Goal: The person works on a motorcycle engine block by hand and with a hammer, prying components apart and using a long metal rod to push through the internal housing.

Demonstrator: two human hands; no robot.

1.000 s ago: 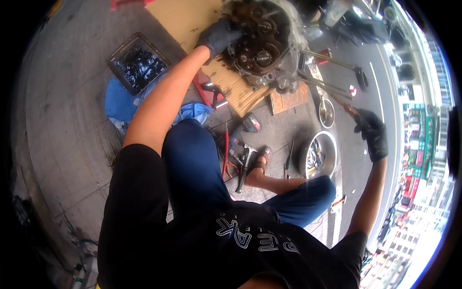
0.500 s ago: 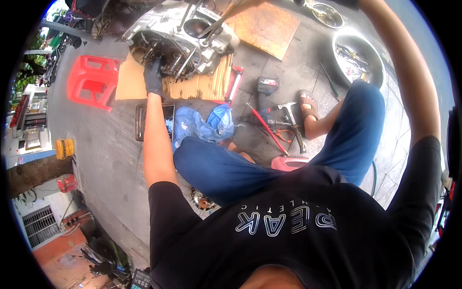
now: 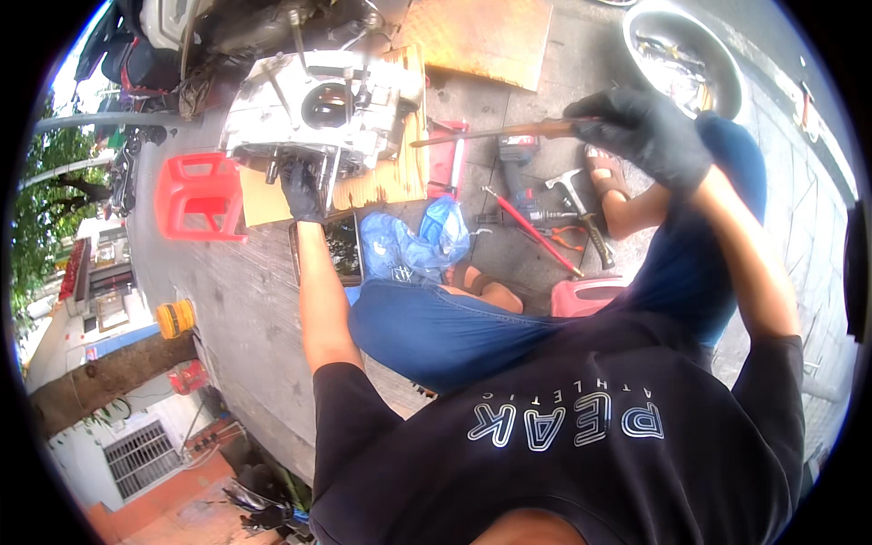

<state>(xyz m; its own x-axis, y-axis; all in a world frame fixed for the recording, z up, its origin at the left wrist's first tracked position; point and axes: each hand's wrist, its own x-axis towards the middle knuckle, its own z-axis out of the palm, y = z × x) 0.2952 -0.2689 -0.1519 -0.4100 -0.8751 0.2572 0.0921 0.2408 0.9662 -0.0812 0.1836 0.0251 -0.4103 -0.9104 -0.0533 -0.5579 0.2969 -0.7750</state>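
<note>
My left hand (image 3: pixel 303 193), in a dark glove, is closed at the near edge of a silver engine casing (image 3: pixel 263 100); its fingertips are partly hidden there. The casing has a round bore and upright studs, and rests on a flattened cardboard sheet (image 3: pixel 413 173). My right hand (image 3: pixel 649 136), also gloved, is raised above the ground on the right. It grips a long, thin brown tool (image 3: pixel 509 133), thicker toward the hand, whose tip points left toward the casing without touching it. The tool's exact kind is unclear.
A red plastic stool (image 3: pixel 202 195) stands left of the casing. Near my legs lie a blue plastic bag (image 3: pixel 409 245), a hammer (image 3: pixel 586 213), a red rod (image 3: pixel 536 232), orange-handled pliers (image 3: pixel 570 238) and a cordless power tool (image 3: pixel 520 173). A metal basin (image 3: pixel 636 27) holds parts.
My right hand has come down from the upper edge, bringing the brown tool away from the casing. The casing now shows its bored face more fully. My left hand stays at its near edge.
</note>
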